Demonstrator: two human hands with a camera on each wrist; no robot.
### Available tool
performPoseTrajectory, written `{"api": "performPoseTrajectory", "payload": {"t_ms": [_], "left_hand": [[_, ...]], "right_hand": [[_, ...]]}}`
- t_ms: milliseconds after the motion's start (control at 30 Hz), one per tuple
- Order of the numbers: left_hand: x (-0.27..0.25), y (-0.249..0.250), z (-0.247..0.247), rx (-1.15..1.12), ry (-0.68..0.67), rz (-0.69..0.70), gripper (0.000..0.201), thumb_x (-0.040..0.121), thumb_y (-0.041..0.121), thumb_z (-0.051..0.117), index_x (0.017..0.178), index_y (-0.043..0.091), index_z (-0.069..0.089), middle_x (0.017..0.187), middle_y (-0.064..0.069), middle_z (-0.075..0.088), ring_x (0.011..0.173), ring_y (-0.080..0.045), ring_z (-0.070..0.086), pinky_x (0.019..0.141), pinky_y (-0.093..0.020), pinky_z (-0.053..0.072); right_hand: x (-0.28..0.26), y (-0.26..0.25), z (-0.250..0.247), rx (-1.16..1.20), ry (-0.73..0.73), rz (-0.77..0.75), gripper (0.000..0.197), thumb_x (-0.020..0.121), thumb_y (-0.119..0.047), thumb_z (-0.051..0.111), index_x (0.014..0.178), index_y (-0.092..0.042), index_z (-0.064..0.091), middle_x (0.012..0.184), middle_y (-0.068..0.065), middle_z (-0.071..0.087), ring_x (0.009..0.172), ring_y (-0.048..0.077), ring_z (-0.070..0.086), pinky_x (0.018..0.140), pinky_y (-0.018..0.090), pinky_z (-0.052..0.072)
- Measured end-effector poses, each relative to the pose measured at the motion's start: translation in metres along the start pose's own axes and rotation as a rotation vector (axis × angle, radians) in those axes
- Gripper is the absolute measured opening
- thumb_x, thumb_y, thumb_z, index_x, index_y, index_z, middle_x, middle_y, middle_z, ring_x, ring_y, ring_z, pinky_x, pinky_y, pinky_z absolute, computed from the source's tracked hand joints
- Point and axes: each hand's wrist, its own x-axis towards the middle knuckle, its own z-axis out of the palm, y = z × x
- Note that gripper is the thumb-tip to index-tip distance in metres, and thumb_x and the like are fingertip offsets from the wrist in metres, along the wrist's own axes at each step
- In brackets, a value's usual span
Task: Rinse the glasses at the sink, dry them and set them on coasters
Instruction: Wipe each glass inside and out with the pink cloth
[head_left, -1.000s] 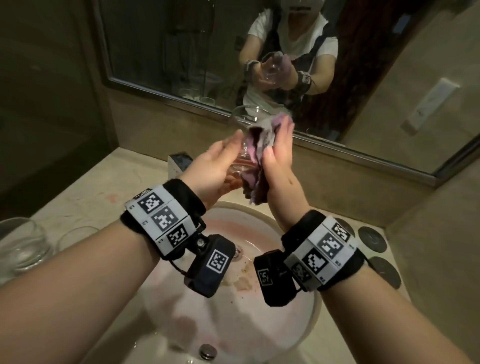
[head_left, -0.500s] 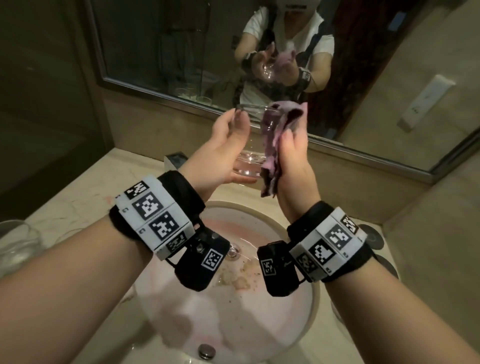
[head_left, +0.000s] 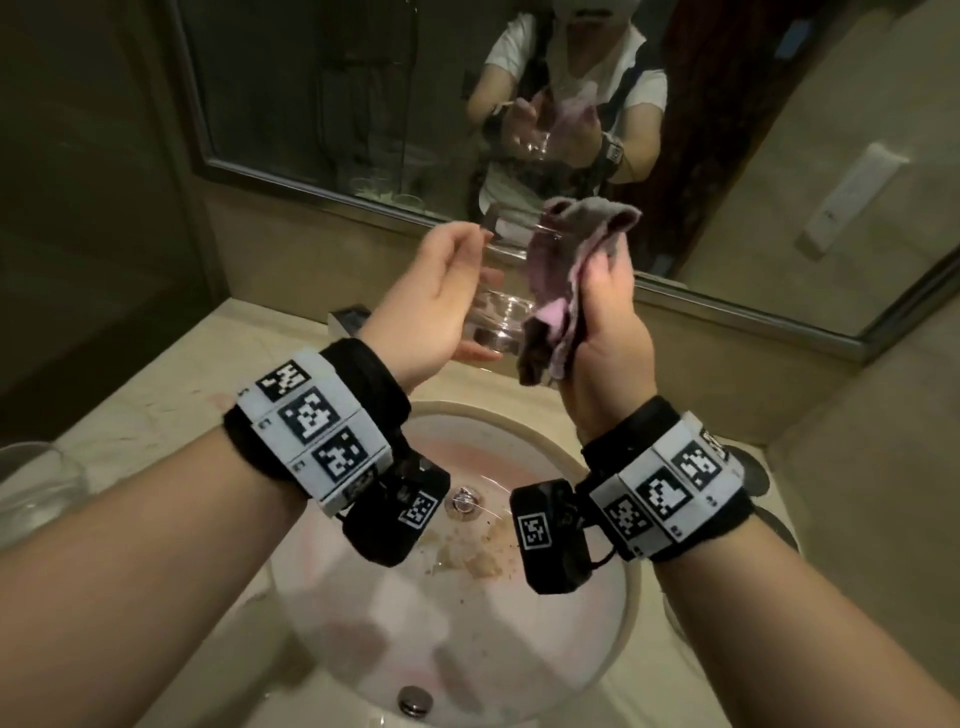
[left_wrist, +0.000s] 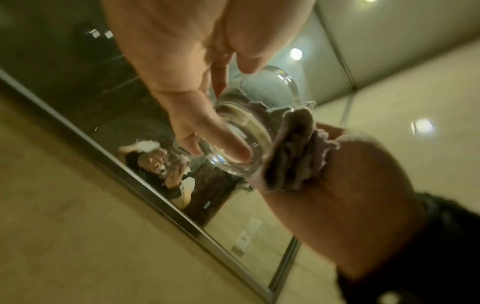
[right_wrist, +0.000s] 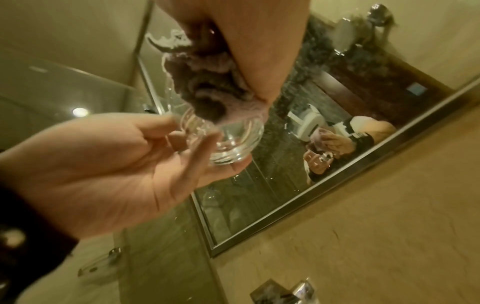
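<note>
A clear glass (head_left: 498, 312) is held above the sink (head_left: 597, 467), in front of the mirror. My left hand (head_left: 447, 291) grips it from the left, fingertips under its thick base (right_wrist: 233, 148) and thumb up near the rim. My right hand (head_left: 608, 306) clutches a bunched pink-purple cloth (head_left: 571, 260) and presses it against the glass's right side, with a fold draped over the rim. The left wrist view shows the glass (left_wrist: 257, 131) with the cloth (left_wrist: 293, 156) beside it. In the right wrist view the cloth (right_wrist: 207, 90) hangs over the glass.
The basin holds pink stains and brown crumbs around the drain (head_left: 462, 501). Another glass (head_left: 36, 483) stands on the counter at far left. Dark round coasters (head_left: 753, 470) lie on the counter to the right, behind my right wrist. A small box (head_left: 348, 319) sits at the back wall.
Both hands have lifted the glass a little. The cloth has moved up the glass's right side to its rim, and my left hand now holds lower, around the base.
</note>
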Motion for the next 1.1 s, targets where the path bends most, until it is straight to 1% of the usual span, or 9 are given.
{"api": "performPoseTrajectory", "payload": {"t_ms": [100, 200, 300, 500, 567, 700, 800, 900, 1100], "left_hand": [[-0.003, 0.001, 0.004, -0.184, -0.070, -0.098, 0.082, 0.068, 0.073, 0.043, 0.137, 0.031, 0.034, 0.132, 0.002, 0.048, 0.114, -0.031, 0.056, 0.074, -0.049, 0.057], [0.000, -0.006, 0.003, -0.234, -0.215, -0.110, 0.127, 0.030, 0.083, 0.063, 0.141, 0.038, 0.021, 0.128, 0.005, 0.048, 0.104, -0.029, 0.065, 0.063, -0.042, 0.058], [0.004, -0.012, 0.003, -0.253, -0.315, -0.183, 0.145, 0.024, 0.076, 0.074, 0.146, 0.045, 0.002, 0.132, -0.017, 0.048, 0.107, -0.040, 0.060, 0.077, -0.057, 0.054], [-0.002, -0.003, 0.009, 0.156, -0.082, -0.086, 0.077, 0.062, 0.077, 0.032, 0.123, 0.032, 0.021, 0.113, -0.006, 0.052, 0.100, -0.020, 0.061, 0.082, -0.040, 0.055], [-0.001, -0.004, 0.010, 0.261, 0.006, 0.034, 0.048, 0.086, 0.061, 0.029, 0.124, 0.032, 0.023, 0.108, 0.001, 0.052, 0.090, -0.012, 0.059, 0.083, -0.039, 0.054], [-0.001, -0.001, 0.012, 0.065, -0.071, -0.073, 0.056, 0.091, 0.055, 0.032, 0.142, 0.034, 0.021, 0.112, 0.002, 0.054, 0.088, -0.014, 0.061, 0.080, -0.041, 0.057], [-0.002, -0.003, 0.014, -0.129, -0.157, -0.181, 0.089, 0.065, 0.056, 0.054, 0.140, 0.027, 0.019, 0.119, 0.003, 0.050, 0.096, -0.016, 0.064, 0.070, -0.033, 0.059], [0.001, -0.013, 0.013, -0.172, -0.139, -0.240, 0.105, 0.055, 0.039, 0.073, 0.143, 0.028, 0.016, 0.134, 0.004, 0.033, 0.108, -0.020, 0.058, 0.075, -0.035, 0.058], [0.008, -0.037, 0.012, -0.367, -0.258, -0.458, 0.091, 0.061, 0.036, 0.082, 0.135, 0.010, 0.036, 0.117, -0.010, 0.062, 0.090, -0.025, 0.067, 0.072, -0.044, 0.056]], "right_hand": [[-0.001, 0.000, 0.005, -0.165, -0.010, -0.048, 0.052, 0.100, -0.030, 0.030, 0.150, -0.018, 0.020, 0.140, 0.005, 0.048, 0.096, -0.001, 0.062, 0.091, 0.020, 0.048], [-0.003, -0.005, 0.004, -0.103, -0.037, 0.091, 0.052, 0.098, -0.041, 0.031, 0.140, -0.011, 0.039, 0.129, 0.020, 0.056, 0.109, 0.025, 0.060, 0.102, 0.044, 0.044], [-0.003, -0.006, -0.004, 0.051, -0.033, 0.247, 0.059, 0.097, -0.044, 0.038, 0.133, 0.001, 0.046, 0.131, 0.026, 0.053, 0.120, 0.039, 0.052, 0.105, 0.053, 0.039], [0.001, 0.007, -0.011, -0.068, 0.064, 0.192, 0.052, 0.096, -0.046, 0.039, 0.125, -0.007, 0.054, 0.126, 0.030, 0.053, 0.115, 0.044, 0.053, 0.100, 0.059, 0.041], [0.002, 0.009, -0.015, -0.194, 0.098, 0.118, 0.044, 0.100, -0.039, 0.036, 0.133, -0.013, 0.049, 0.126, 0.011, 0.060, 0.118, 0.019, 0.057, 0.100, 0.038, 0.046], [0.001, 0.006, -0.013, -0.389, 0.012, 0.067, 0.037, 0.105, -0.015, 0.029, 0.138, -0.008, 0.041, 0.105, -0.030, 0.045, 0.090, -0.034, 0.042, 0.076, -0.007, 0.032], [-0.001, 0.004, -0.013, -0.473, -0.029, 0.017, 0.033, 0.103, -0.025, 0.033, 0.130, -0.016, 0.049, 0.100, -0.020, 0.057, 0.093, -0.020, 0.054, 0.085, 0.005, 0.040], [-0.004, 0.008, -0.018, -0.484, -0.019, 0.028, 0.033, 0.091, -0.044, 0.040, 0.116, -0.033, 0.059, 0.112, -0.001, 0.066, 0.107, 0.016, 0.062, 0.099, 0.046, 0.045], [-0.018, 0.021, -0.027, -0.451, 0.077, 0.137, 0.023, 0.100, -0.028, 0.041, 0.114, -0.026, 0.059, 0.100, -0.007, 0.069, 0.096, 0.011, 0.066, 0.089, 0.034, 0.051]]}}
